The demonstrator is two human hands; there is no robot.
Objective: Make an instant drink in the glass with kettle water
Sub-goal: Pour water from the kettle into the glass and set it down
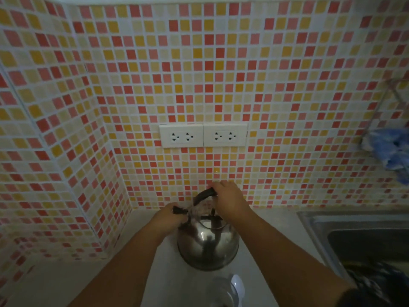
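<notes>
**Currently on the counter: kettle, glass, spoon, two hands**

Kettle (208, 242): steel, rounded, standing upright on the pale counter (66, 282), near its back edge where the counter meets the tiled wall (221, 63). A dark curved handle (204, 194) arches over the top, and a dark fitting sits at the lid.

Right hand (228, 197): reaching in from the near edge, fingers clenched around the right part of the kettle's handle.

Left hand (169, 217): at the kettle's upper left side, fingers closed on a small dark piece (179, 210) there. Whether that piece is a spout cap or some other part cannot be told; the picture is dim and soft at that spot.

Glass (221, 292): clear, standing at the near edge of the counter, just in front of the kettle and between the two forearms. Only its upper part shows; its contents cannot be made out.

Spoon (238, 286): pale, its bowl upward, leaning at the glass's right rim.

Sink (354, 231): steel, set into the counter's right end, well apart from the kettle, with dark items in its near corner.

Sockets (203, 135): two white double plates, side by side on the wall above the kettle.

Cloth (391, 151): blue and white, hanging from a wire rack (396, 94) at the wall's right edge.
</notes>
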